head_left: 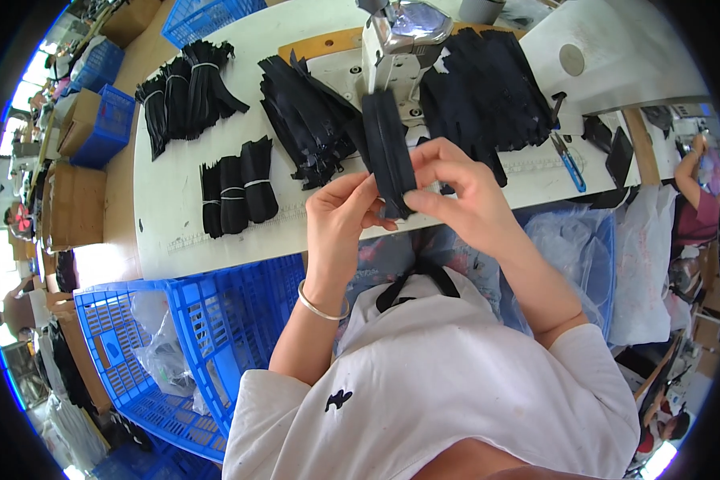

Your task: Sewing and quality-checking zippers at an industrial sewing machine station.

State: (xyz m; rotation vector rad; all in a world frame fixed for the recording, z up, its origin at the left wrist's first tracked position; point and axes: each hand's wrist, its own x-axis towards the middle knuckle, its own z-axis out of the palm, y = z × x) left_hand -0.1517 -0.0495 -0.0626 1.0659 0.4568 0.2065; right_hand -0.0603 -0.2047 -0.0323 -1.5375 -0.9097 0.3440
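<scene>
Both my hands hold a black zipper [390, 152] upright in front of the sewing machine [384, 60]. My left hand [346, 212] is closed, with thumb and fingertips pinching the zipper's lower left edge. On the other side my right hand [460, 192] pinches its lower right edge between thumb and fingers. The zipper's upper end reaches up beside the machine's needle area. Just left of it lies a loose pile of black zippers [302, 120]. A wider spread of black zippers [484, 92] lies to the right of the machine.
Tied black zipper bundles [190, 92] and smaller rolled bundles [236, 190] lie on the white table [164, 216]. Blue-handled snips [570, 164] and a flat black object [619, 158] are at the right. A blue crate [176, 320] with plastic bags stands below left. People work farther off.
</scene>
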